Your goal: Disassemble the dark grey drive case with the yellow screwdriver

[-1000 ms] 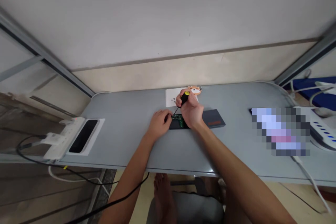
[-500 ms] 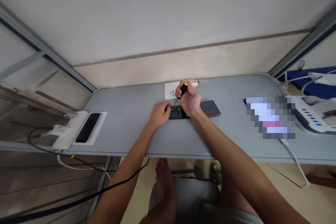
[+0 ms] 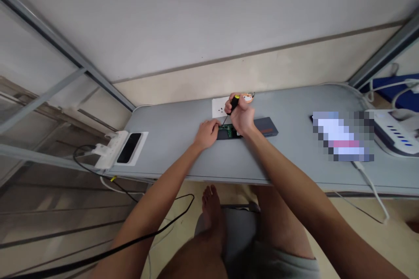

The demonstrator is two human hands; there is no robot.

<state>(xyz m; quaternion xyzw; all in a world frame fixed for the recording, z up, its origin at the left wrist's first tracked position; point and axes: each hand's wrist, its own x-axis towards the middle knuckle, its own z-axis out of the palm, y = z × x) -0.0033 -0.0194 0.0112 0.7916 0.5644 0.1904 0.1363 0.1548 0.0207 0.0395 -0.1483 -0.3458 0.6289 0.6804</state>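
Currently driving, seemingly, a screw on the green board: right hand grip clamped round the screwdriver, left hand fingertips pinching the dark case steady on the counter; next needing tip kept seated.

One head-worn camera looks forward and down, from above, at the grey table.

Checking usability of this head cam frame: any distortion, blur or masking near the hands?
Head view: strong wide-angle bend, the table edge and wall frames curve. Light is soft and even, no harsh glare. The right hand with the screwdriver and the left hand at the circuit board are small but fairly sharp. A pixelated block masks the table's right.
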